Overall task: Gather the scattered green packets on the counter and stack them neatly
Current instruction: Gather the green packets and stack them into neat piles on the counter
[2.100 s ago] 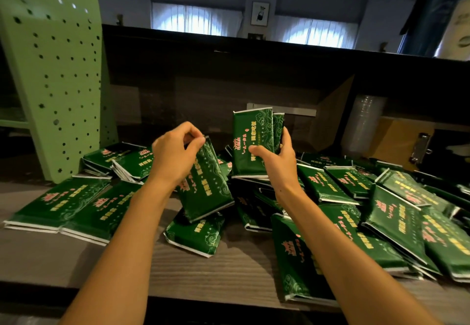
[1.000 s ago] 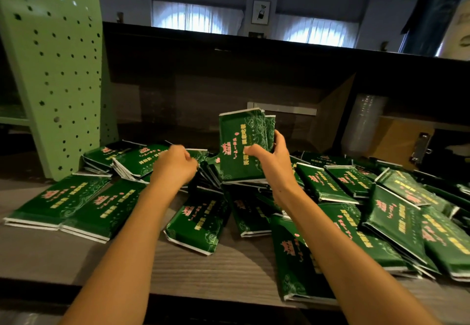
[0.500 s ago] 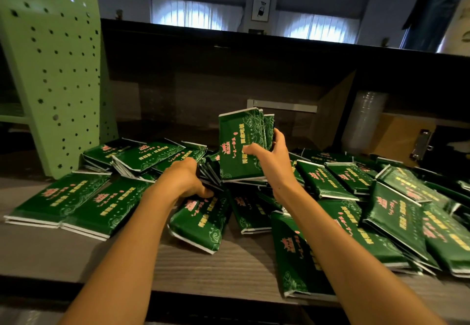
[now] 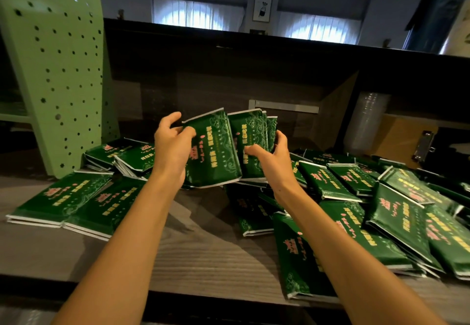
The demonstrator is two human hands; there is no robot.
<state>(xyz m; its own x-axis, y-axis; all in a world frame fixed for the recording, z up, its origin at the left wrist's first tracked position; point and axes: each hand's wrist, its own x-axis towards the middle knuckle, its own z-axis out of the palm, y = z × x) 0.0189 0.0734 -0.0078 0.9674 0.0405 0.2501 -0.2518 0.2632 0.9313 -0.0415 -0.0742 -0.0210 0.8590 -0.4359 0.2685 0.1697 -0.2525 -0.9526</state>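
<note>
While right grip (image 4: 273, 158) clamps an upright packet bundle (image 4: 250, 133), left grip (image 4: 171, 151) curls round a single packet (image 4: 216, 156) just beside it, above table (image 4: 203, 248).

This looks like the serving side of a café or small eatery, not a home. A long wood-grain counter (image 4: 208, 253) runs under a dark raised ledge (image 4: 254, 44), the kind that screens staff from customers. Dozens of identical printed green packets (image 4: 396, 212) lie across it, far more stock than a household keeps. A tall sleeve of clear plastic cups (image 4: 366, 123) stands at the back right, with a clipboard (image 4: 407, 141) just beside it. A green perforated metal panel (image 4: 58, 70) rises on the left like shop fitting. Beyond the ledge the room opens onto curtained arched windows (image 4: 195, 16) and a small framed picture (image 4: 262, 9) on the wall between them.
</note>
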